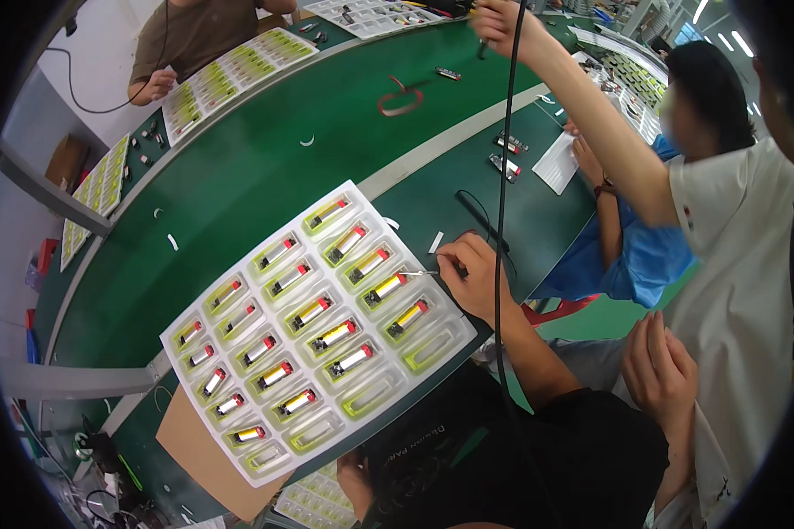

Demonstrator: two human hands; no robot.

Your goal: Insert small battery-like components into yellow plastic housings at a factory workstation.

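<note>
A white plastic tray [375,207] lies tilted across the table in front of me. Its green-tinted pockets hold several small battery assemblies [385,289], silver and yellow with red ends. Several pockets along its near right side hold none. At the tray's right edge, my right hand [470,275] is closed, thumb and forefinger pinched on a thin pale strip [419,273] that reaches toward one battery assembly. My left hand [355,487] is low by the tray's near edge, above another tray [313,504]; its fingers are mostly hidden.
A dark cable [505,176] hangs down in front. At right, a person in white raises one arm [591,106]; another hand [660,363] is near me. A person in blue handles a white sheet [558,162]. Across the green belt [265,159], someone sits by filled trays [238,75]. Brown cardboard [198,450] lies below.
</note>
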